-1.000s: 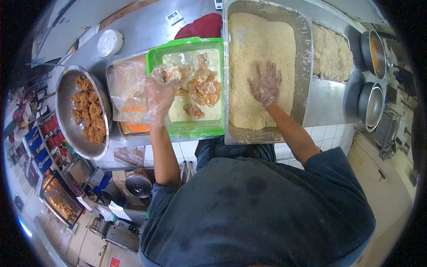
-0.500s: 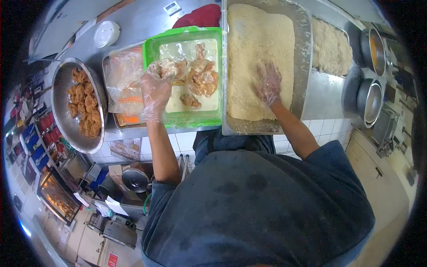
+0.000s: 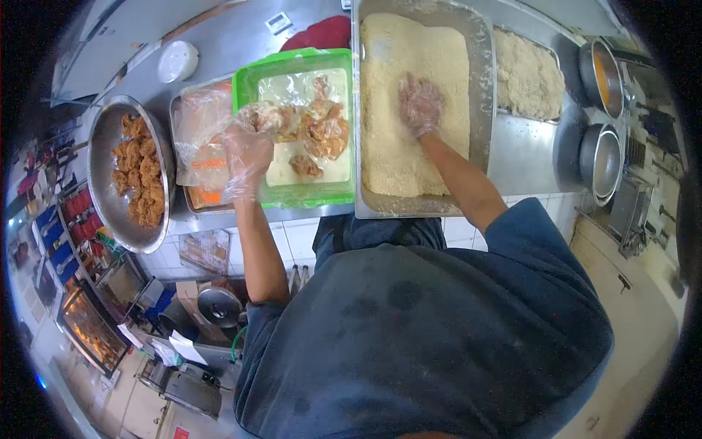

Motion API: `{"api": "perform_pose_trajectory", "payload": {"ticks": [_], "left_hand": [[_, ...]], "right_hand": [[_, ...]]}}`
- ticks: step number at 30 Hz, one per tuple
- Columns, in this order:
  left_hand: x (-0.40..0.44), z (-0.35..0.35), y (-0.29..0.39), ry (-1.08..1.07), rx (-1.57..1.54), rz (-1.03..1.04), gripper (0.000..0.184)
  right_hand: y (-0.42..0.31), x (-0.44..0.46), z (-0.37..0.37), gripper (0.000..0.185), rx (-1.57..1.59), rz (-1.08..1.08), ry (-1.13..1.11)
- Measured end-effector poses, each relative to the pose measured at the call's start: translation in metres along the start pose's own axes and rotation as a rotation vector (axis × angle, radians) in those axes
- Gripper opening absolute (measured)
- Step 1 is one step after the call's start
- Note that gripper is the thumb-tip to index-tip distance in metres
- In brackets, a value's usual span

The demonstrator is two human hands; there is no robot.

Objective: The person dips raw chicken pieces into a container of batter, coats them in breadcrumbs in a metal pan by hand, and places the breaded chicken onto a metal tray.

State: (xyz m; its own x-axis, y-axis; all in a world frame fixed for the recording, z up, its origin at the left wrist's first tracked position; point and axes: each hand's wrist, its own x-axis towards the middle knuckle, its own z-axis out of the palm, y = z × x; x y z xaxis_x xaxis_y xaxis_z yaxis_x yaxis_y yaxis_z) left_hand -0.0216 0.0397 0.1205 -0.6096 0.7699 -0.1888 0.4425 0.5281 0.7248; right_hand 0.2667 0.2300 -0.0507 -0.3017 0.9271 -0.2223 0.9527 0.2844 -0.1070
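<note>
My left hand (image 3: 247,154), in a clear plastic glove, is closed on a plastic bag of raw chicken (image 3: 267,119) at the left side of the green tub (image 3: 292,196). White batter and several chicken pieces (image 3: 326,130) lie in that tub. My right hand (image 3: 421,106), gloved too, rests on the pale breading (image 3: 415,44) in the large metal tray (image 3: 480,95). Its fingers look slightly curled and partly sunk in the crumbs; whether they hold anything is hidden.
A steel bowl of fried chicken (image 3: 102,175) stands at the far left, beside a plastic-covered tray (image 3: 201,139). Breading fills a smaller tray (image 3: 528,73) on the right, near two metal bowls (image 3: 607,164). A red cloth (image 3: 322,34) and white tub (image 3: 178,61) lie behind.
My right hand has moved up and left over the crumbs, and its spread fingers have drawn in. My left hand keeps its hold at the green tub. The view has shifted slightly.
</note>
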Motion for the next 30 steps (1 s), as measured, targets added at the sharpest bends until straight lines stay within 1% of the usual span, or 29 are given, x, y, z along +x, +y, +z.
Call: {"api": "perform_pose_trajectory", "payload": {"ticks": [1,2,3,5,7,8,10,11,12,14,16,18,20,21,23,24,27,29,30], "left_hand": [[0.001,-0.004,0.008,0.039,0.01,0.05,0.025],[0.003,-0.001,-0.008,0.027,0.034,0.02,0.026],[0.0,-0.007,0.004,0.042,0.011,0.014,0.026],[-0.012,-0.016,0.032,0.051,-0.032,-0.005,0.026],[-0.011,-0.017,0.023,0.058,0.122,-0.067,0.038],[-0.01,-0.017,0.02,0.064,0.196,-0.095,0.044],[-0.019,-0.024,0.037,0.069,0.129,-0.064,0.047],[-0.023,-0.027,0.044,0.071,0.096,-0.048,0.048],[-0.026,-0.027,0.044,0.076,0.102,-0.034,0.041],[-0.028,-0.027,0.038,0.086,0.116,-0.008,0.029],[-0.029,-0.023,0.026,0.119,0.153,0.045,0.028],[-0.034,-0.024,0.023,0.145,0.132,0.071,0.028],[-0.043,-0.026,0.032,0.16,0.053,0.075,0.03],[-0.046,-0.026,0.031,0.175,0.089,0.057,0.03],[-0.049,-0.022,0.027,0.211,0.161,0.027,0.031],[-0.051,-0.019,0.021,0.205,0.154,0.032,0.032],[-0.043,-0.012,0.002,0.197,0.124,0.048,0.033],[-0.041,-0.008,-0.011,0.186,0.098,0.039,0.033],[-0.045,-0.011,-0.006,0.187,0.083,0.018,0.033]], "right_hand": [[0.014,0.004,0.022,0.057,-0.019,-0.041,0.124],[0.041,0.0,0.061,0.057,-0.04,-0.083,0.241],[0.056,0.002,0.08,0.057,-0.059,-0.131,0.357],[0.062,-0.014,0.068,0.061,-0.199,-0.219,0.104],[0.072,-0.015,0.054,0.066,-0.103,-0.274,-0.17],[0.079,-0.005,0.044,0.072,0.061,-0.291,-0.316],[0.077,-0.005,0.013,0.076,0.241,-0.245,-0.535],[0.069,-0.003,-0.003,0.073,0.258,-0.187,-0.602],[0.063,-0.003,-0.017,0.071,0.276,-0.13,-0.667],[0.062,-0.007,-0.027,0.071,0.116,-0.302,-0.583],[0.068,-0.008,-0.025,0.07,0.13,-0.36,-0.524],[0.08,-0.005,-0.012,0.069,0.32,-0.31,-0.493],[0.075,-0.026,-0.036,0.073,0.45,-0.178,-0.564],[0.073,-0.033,-0.047,0.075,0.516,-0.11,-0.597],[0.083,-0.027,-0.033,0.07,0.561,-0.144,-0.501],[0.087,-0.03,-0.027,0.068,0.586,-0.155,-0.46],[0.081,-0.043,-0.052,0.063,0.655,-0.148,-0.401],[0.093,-0.042,-0.039,0.06,0.761,-0.187,-0.351],[0.097,-0.042,-0.035,0.059,0.814,-0.206,-0.327]]}}
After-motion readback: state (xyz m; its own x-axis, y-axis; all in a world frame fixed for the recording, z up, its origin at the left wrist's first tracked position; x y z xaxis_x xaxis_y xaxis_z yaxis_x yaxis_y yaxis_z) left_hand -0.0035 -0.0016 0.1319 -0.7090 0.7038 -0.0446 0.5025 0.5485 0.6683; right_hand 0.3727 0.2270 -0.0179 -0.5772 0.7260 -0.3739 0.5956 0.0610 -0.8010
